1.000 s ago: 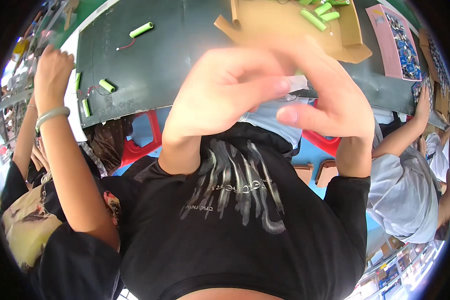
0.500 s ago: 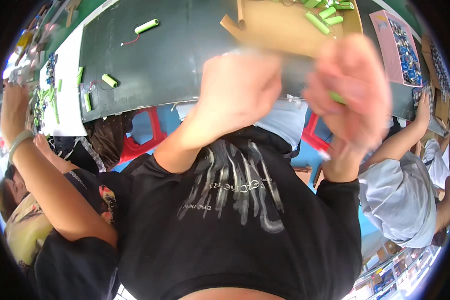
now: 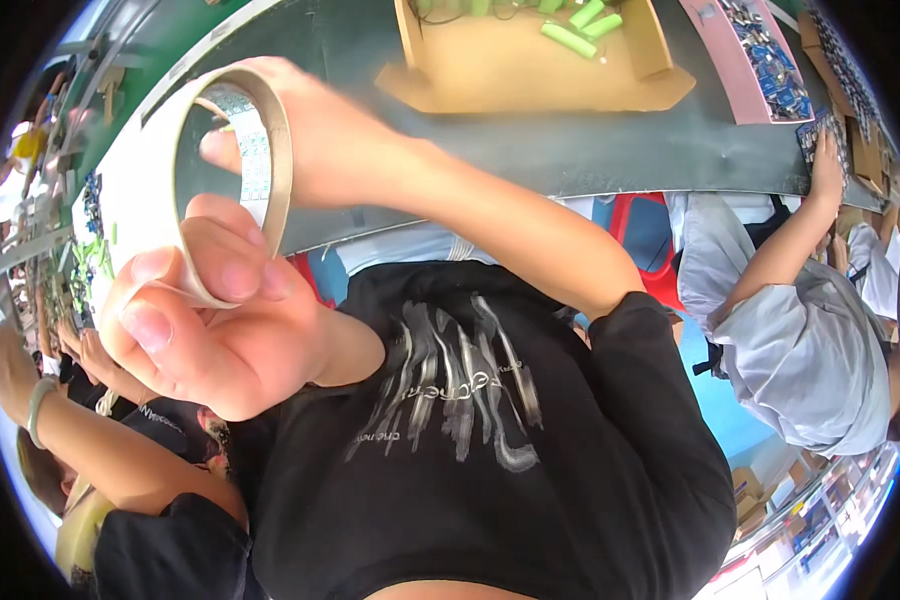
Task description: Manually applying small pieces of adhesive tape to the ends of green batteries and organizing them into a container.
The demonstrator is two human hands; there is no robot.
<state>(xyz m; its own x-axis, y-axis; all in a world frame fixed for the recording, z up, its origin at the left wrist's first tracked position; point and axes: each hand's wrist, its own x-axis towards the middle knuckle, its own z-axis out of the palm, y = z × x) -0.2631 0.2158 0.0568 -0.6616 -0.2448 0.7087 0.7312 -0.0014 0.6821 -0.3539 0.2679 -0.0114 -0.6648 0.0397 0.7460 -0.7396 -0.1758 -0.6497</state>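
Close to the camera at the left, my left hand (image 3: 220,310) is closed on a roll of tape or labels (image 3: 282,150), some fingers inside the ring. The roll has a tan core edge, and a strip with pale green print shows inside it. My right arm reaches across from the right. Behind the ring is my right hand (image 3: 335,135), its thumb visible through the opening and its fingers bent. Whatever it pinches, if anything, is mostly hidden by the roll.
A cardboard box (image 3: 530,97) with green cylindrical cells (image 3: 570,40) stands on the dark table (image 3: 530,155). Right of it is a pink box (image 3: 718,50) of small blue parts. Co-workers sit on both sides; one hand (image 3: 827,165) rests near the right table edge.
Both hands have moved left, the right arm now crossing the table. The roll has come into view in my left hand. The green piece in my right hand no longer shows. The view has shifted.
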